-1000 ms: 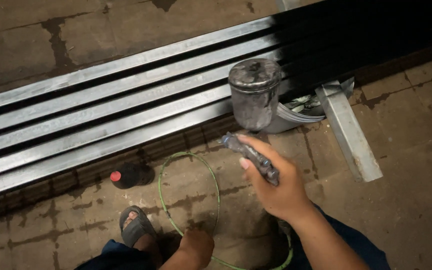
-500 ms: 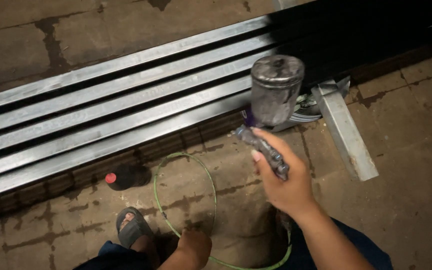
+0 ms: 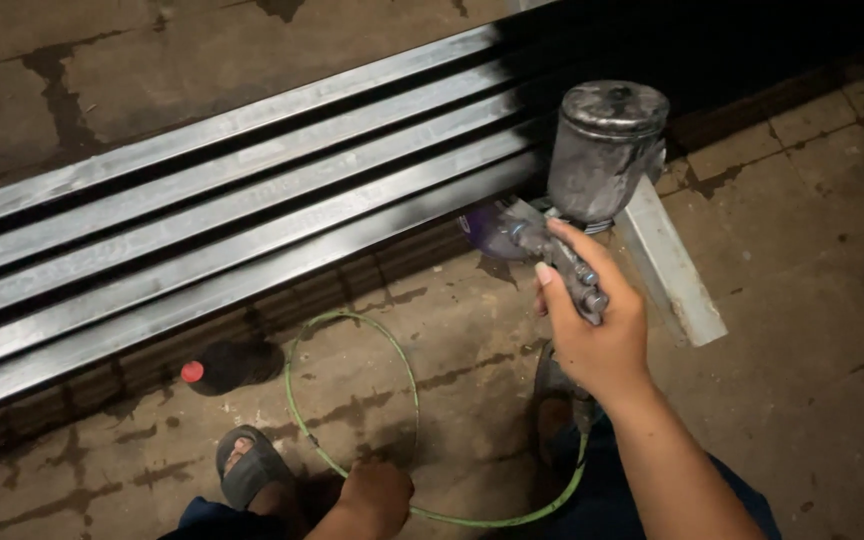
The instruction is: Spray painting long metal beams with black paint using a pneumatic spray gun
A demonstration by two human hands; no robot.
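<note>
spray gun handle hidden in right hand; left hand cut off

Our right hand closed on spray gun over metal bars; left hand beside green hose

Dim scene overall, warm brownish cast, light weak & uneven. Top right corner falls to near black, so the far ends of the metal bars vanish into shadow there. Bars' upper faces catch soft grey sheen toward the left, no hard glare. Paint cup has a dull highlight on its lid. Right hand reasonably lit, slightly soft. Left hand at the bottom edge is darker, less sharp. Floor detail w/ cracks & stains readable; grain/noise in dark areas. Red-capped bottle sits in murk, edges indistinct.
</note>
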